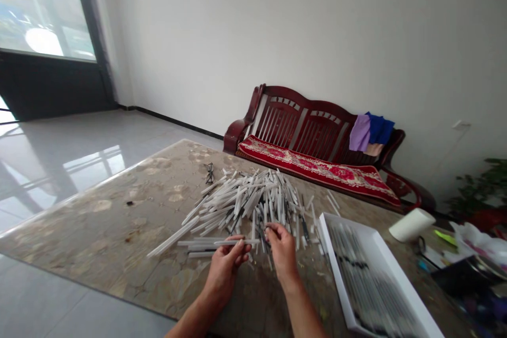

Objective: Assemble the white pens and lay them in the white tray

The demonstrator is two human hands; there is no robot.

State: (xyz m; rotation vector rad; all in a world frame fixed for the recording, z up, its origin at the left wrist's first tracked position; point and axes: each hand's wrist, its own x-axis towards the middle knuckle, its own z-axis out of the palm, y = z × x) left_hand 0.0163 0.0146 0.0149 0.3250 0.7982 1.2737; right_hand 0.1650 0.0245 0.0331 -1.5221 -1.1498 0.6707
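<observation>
My left hand point(227, 264) is closed around a slim whitish tube point(247, 242), which lies level and points toward my other hand. My right hand point(283, 251) is pinched just right of the tube's end; a small dark thing seems to show at its fingertips, too small to name. Just beyond both hands spreads a heap of whitish tubes point(241, 198), with some dark pieces among them. Several more tubes lie under and left of my left hand. To the right stands a white open box point(390, 259) holding rows of thin greyish sticks with dark parts.
The patterned table point(99, 243) carries a pair of black glasses point(209, 173) behind the heap. Right of the box are a white roll point(412, 224), a dark cup point(469, 274) and a plastic bag point(481, 240). A wooden bench point(301, 121) stands behind the table.
</observation>
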